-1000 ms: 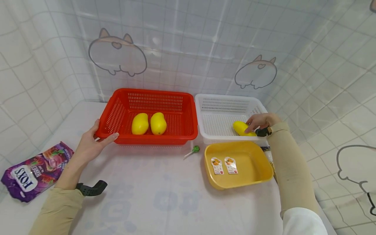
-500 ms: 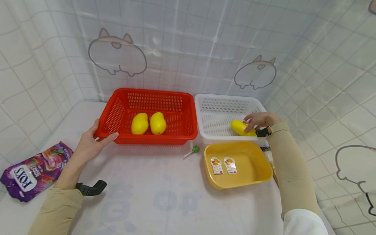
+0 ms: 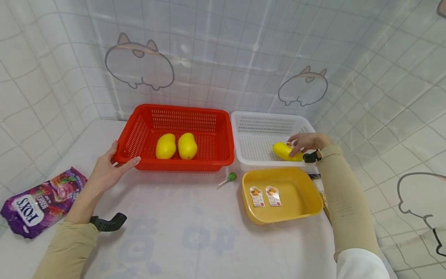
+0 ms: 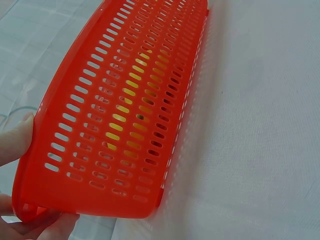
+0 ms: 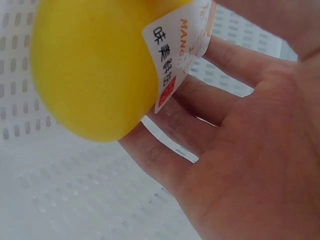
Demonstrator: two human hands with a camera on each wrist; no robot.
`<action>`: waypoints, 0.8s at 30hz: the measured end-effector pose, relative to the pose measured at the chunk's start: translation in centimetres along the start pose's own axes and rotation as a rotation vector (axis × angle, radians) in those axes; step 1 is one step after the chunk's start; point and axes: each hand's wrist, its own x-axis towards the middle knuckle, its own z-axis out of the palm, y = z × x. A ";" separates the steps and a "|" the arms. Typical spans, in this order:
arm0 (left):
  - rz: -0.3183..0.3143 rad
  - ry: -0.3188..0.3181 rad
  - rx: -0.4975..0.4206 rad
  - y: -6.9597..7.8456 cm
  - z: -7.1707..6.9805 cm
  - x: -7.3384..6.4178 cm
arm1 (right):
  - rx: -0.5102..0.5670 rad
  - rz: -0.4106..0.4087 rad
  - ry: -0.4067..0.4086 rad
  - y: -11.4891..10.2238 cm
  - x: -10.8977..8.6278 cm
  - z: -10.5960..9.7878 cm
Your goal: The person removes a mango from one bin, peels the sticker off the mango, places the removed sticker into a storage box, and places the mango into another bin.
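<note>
At the left front corner of a red plastic basket (image 3: 181,166), my left hand (image 3: 107,170) grips the rim. The left wrist view shows a thumb on the rim and fingertips (image 4: 59,227) at the corner. Two yellow mangoes (image 3: 165,146) lie side by side inside. On the right, my right hand (image 3: 306,142) holds another yellow mango (image 3: 283,151) at the front of a white basket (image 3: 238,135). Up close in the right wrist view, that mango carries a white label (image 5: 172,55) printed MANGO, and fingers (image 5: 157,152) reach behind it.
A yellow tub (image 3: 303,193) with two mango stickers (image 3: 257,196) stands before the white basket. A green lollipop (image 3: 231,177) lies between the containers. To the far left is a purple FOX'S candy bag (image 3: 43,203). Partly under the right forearm lies a package (image 3: 323,193).
The mango in my right hand has shifted slightly left inside the white basket, and part of its label now shows by the fingers. My left hand has kept its place on the red basket.
</note>
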 end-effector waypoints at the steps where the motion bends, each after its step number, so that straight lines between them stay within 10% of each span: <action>1: 0.000 0.000 0.001 0.0 0.0 0.0 | 0.001 -0.001 -0.001 0.0 0.1 0.0; 24: 0.005 -0.003 0.003 -0.2 -0.1 0.1 | -0.090 -0.083 0.058 -1.7 -1.2 0.2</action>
